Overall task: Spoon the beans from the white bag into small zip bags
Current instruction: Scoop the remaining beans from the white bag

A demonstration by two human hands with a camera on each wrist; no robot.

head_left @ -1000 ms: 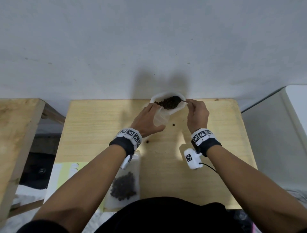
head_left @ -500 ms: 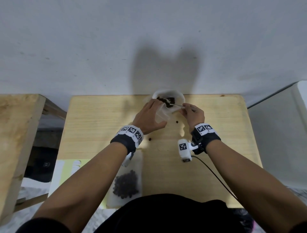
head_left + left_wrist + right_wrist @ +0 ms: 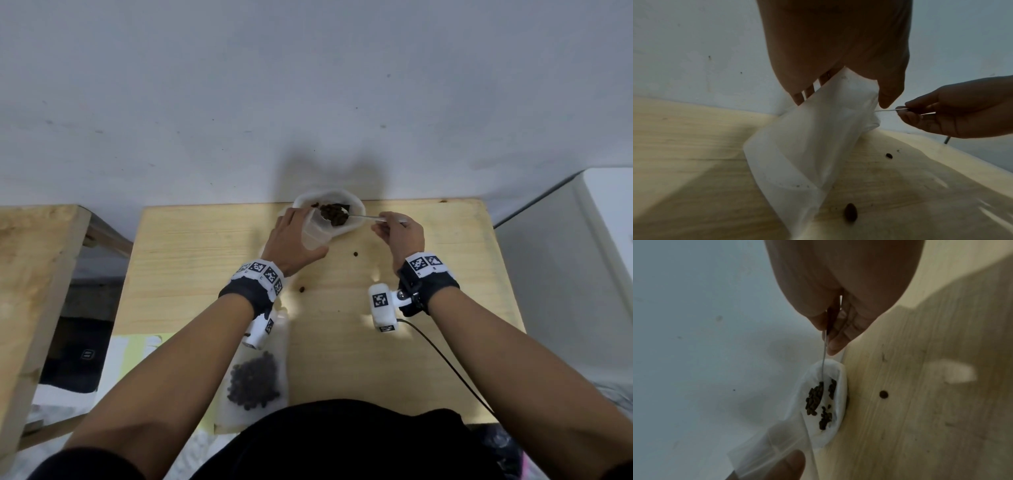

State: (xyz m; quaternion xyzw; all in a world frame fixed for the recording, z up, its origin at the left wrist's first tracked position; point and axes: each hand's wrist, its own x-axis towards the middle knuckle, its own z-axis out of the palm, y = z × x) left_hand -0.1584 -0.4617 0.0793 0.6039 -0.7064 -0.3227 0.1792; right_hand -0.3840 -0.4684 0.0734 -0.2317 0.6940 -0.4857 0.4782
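The white bag (image 3: 356, 209) stands open at the table's far edge with dark beans (image 3: 337, 207) inside. My right hand (image 3: 399, 233) pinches a thin metal spoon (image 3: 363, 216) whose bowl, heaped with beans (image 3: 813, 398), hovers over the white bag (image 3: 839, 402). My left hand (image 3: 296, 241) holds a small clear zip bag (image 3: 313, 236) upright just left of the white bag, its mouth held open beside the spoon. In the left wrist view the zip bag (image 3: 809, 146) looks empty, gripped between thumb and fingers (image 3: 888, 97).
A filled zip bag (image 3: 255, 380) of beans lies at the table's near edge under my left forearm. Loose beans (image 3: 355, 254) (image 3: 302, 289) lie on the wooden table (image 3: 205, 260). A grey wall stands right behind the table. Another wooden surface (image 3: 30, 260) is at the left.
The spoon has come up out of the white bag with a heap of beans and my right hand has shifted rightward. My left hand still holds the small zip bag at the white bag's left.
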